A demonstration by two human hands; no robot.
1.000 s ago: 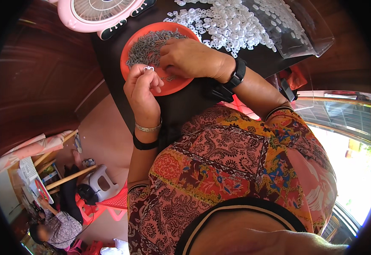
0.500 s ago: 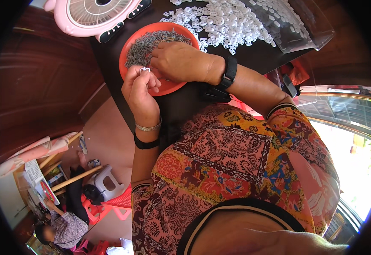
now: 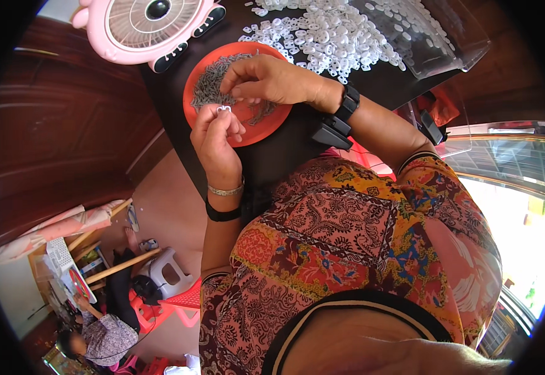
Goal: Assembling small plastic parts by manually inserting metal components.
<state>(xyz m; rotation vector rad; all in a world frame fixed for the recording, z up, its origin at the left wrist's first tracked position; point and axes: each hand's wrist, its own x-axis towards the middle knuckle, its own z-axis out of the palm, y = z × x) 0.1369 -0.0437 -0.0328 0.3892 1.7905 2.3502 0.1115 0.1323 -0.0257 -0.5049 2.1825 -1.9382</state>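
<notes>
Head view: the left hand (image 3: 218,136) pinches a small white piece (image 3: 223,108); just beyond it, the right hand (image 3: 273,80) curls over an orange bowl (image 3: 261,130) of grey pieces (image 3: 206,86), and whether it grips one cannot be told. A steady pinch, leaving the white piece's outer end uncovered, seems best.

The left grip (image 3: 215,139) pinches a small white piece (image 3: 223,109); the right grip (image 3: 266,80) hangs over an orange-red bowl (image 3: 271,129).
</notes>
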